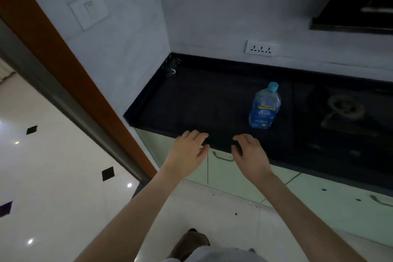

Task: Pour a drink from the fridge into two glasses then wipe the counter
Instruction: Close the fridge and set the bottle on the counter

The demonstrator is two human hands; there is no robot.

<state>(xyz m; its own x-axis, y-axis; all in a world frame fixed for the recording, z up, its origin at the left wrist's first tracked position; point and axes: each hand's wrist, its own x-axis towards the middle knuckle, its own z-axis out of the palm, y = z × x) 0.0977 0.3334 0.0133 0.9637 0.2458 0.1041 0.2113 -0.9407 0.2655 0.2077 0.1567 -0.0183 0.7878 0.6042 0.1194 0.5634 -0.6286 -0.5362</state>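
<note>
Clear blue-capped plastic bottle (265,107) upright on glossy black counter (191,100); both hands empty, fingers relaxed.

The kitchen side of the frame is dim and bluish, and the black counter (202,100) swallows nearly all detail, so the stove burner (344,108) at right shows only as a faint shape. The lower left is far brighter: glossy floor tiles (53,166) carry small round glare spots (reflected ceiling lights, by their look). Straight lines bow toward the edges from the wide lens. The whole picture is slightly soft, most so at the upper corners.
</note>
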